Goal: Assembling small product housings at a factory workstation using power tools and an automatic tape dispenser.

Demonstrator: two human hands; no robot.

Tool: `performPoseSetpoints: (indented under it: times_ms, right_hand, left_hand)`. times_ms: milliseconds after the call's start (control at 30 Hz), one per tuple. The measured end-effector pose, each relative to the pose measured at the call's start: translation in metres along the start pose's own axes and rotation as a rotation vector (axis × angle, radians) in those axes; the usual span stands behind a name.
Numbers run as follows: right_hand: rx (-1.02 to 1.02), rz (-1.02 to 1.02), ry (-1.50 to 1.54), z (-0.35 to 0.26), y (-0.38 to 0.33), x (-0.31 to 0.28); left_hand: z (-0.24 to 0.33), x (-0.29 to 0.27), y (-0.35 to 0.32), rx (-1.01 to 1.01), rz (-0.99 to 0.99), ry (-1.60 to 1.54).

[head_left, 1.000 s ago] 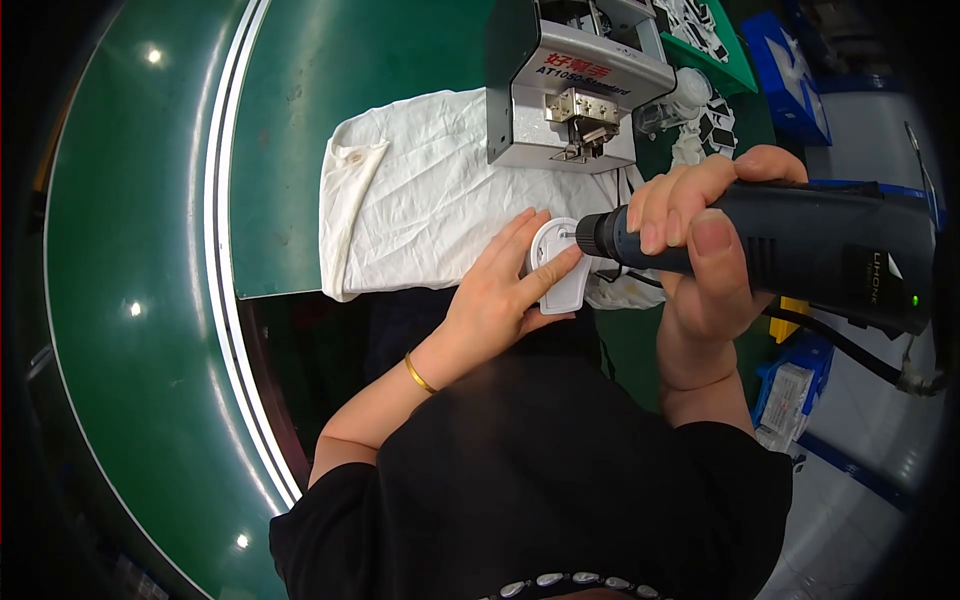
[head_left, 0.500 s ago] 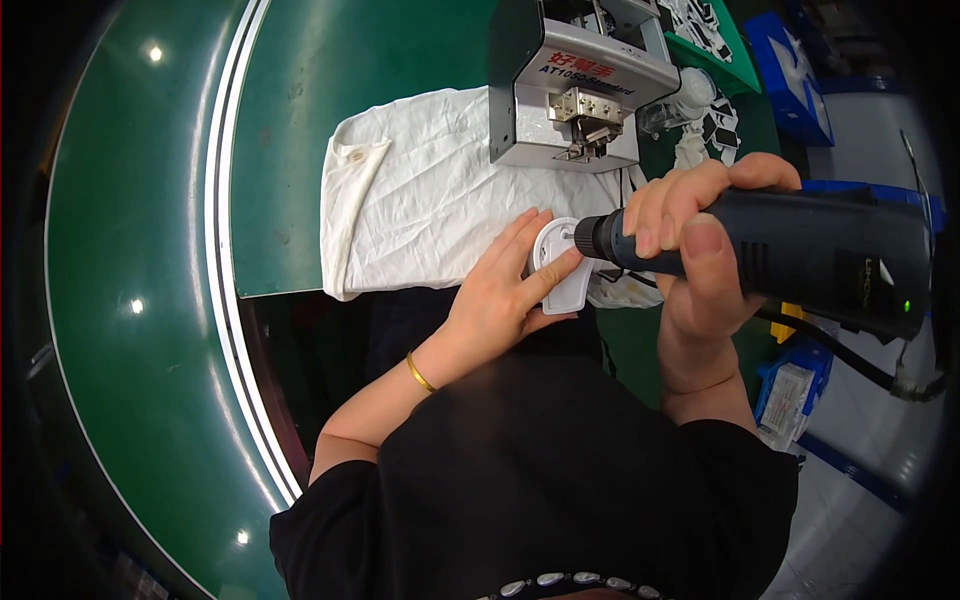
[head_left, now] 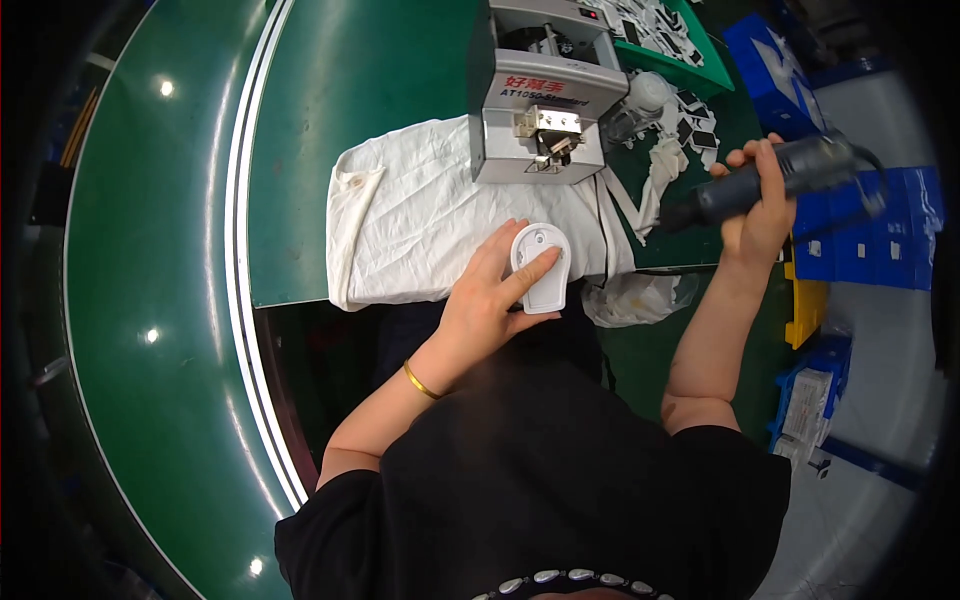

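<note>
In my left hand [head_left: 487, 300] is a white plastic housing [head_left: 545, 290], rounded at its far end, its hollow side facing up. My thumb lies across it and the fingers wrap round its left side, over the near edge of a white cloth [head_left: 410, 215]. My right hand [head_left: 765, 215] grips a dark electric screwdriver [head_left: 745, 190] out to the right, its tip pointing left above the table and well apart from the housing. The screwdriver is a little blurred.
A grey desktop machine [head_left: 545, 90] stands behind the cloth. Beside it are a clear jar [head_left: 640, 105], loose white-and-black parts [head_left: 697, 125] and a green tray [head_left: 715, 70] of similar parts. Blue bins [head_left: 865, 235] stand at the right. A clear plastic bag [head_left: 640, 300] hangs by the table edge.
My right hand has carried the screwdriver away from the housing, to the right and farther off. My left hand still holds the housing in nearly the same place. The whole view has shifted slightly.
</note>
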State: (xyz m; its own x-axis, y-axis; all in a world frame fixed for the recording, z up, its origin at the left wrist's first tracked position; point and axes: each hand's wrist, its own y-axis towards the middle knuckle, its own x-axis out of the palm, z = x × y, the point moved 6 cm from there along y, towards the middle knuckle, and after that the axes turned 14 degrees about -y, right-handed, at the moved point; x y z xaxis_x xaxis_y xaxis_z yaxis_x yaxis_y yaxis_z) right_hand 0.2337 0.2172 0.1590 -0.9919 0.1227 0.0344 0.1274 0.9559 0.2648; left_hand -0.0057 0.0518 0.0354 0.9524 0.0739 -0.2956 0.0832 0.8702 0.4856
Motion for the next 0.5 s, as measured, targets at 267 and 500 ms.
performPoseSetpoints:
  times_ms: [267,500]
  right_hand:
    - [0.453,0.405,-0.402,0.175,0.085,-0.197]
    - [0.387,0.270,-0.702,0.185,0.094,-0.188]
  left_hand:
    - [0.004,0.004,0.004,-0.004,-0.038,0.029]
    - [0.015,0.005,0.003,-0.012,-0.052,0.198]
